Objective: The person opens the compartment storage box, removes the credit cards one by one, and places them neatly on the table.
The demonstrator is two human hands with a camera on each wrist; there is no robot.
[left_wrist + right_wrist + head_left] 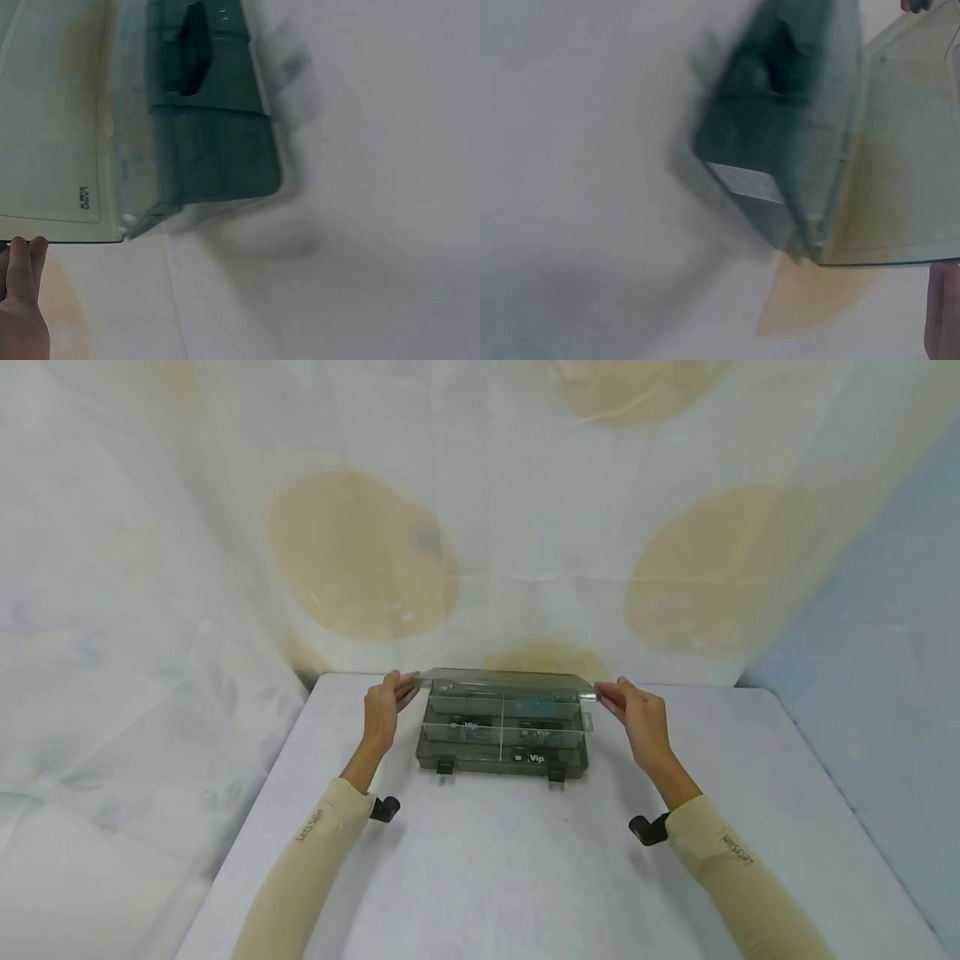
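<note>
- Organiser box (501, 743): smoky translucent plastic, divided into compartments, standing at the far middle of the white tabletop (525, 860), just before the curtain.
- Lid (504, 679): clear, hinged at the far edge, raised partway above the box and held at its two front corners.
- Left hand (384, 710): fingers (22, 259) curled on the lid's left corner, pinching its edge.
- Right hand (639, 714): fingers pinch the lid's right corner; the right wrist view shows only a fingertip at the frame edge.
- Labels: "Vip" printed in white on items inside the front compartment (536, 758); the same word appears on the items behind. A small dark mark on the lid in the left wrist view (83, 198) is too small to read.
- Latches (446, 767): two dark clips hang open at the box's near edge.
- Sleeves (315, 843): beige, with small lettering near each cuff, reading roughly "Let's Slim".
- Curtain (360, 552): pale, with large tan circles.
</note>
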